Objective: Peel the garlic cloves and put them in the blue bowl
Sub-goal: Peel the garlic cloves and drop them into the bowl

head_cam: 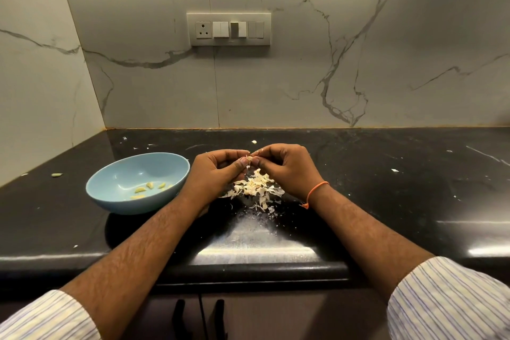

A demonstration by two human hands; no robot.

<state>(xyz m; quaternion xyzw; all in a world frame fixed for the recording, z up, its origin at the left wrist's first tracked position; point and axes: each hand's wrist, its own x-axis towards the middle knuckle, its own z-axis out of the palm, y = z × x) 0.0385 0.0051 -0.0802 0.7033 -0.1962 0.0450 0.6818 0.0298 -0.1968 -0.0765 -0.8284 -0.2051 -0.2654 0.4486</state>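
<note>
A person stood at a black counter [386, 174]. Just right of the blue bowl [116, 174], both hands met above a pile of papery garlic skins [256, 188]. The left hand [218, 171] and the right hand [287, 168] each had fingers curled in, pinching one small garlic clove [249, 158] between their fingertips. Inside the blue bowl lay a few peeled cloves [150, 188]. One loose clove [56, 175] sat on the counter left of the bowl. An orange thread [317, 190] circled the right wrist.
</note>
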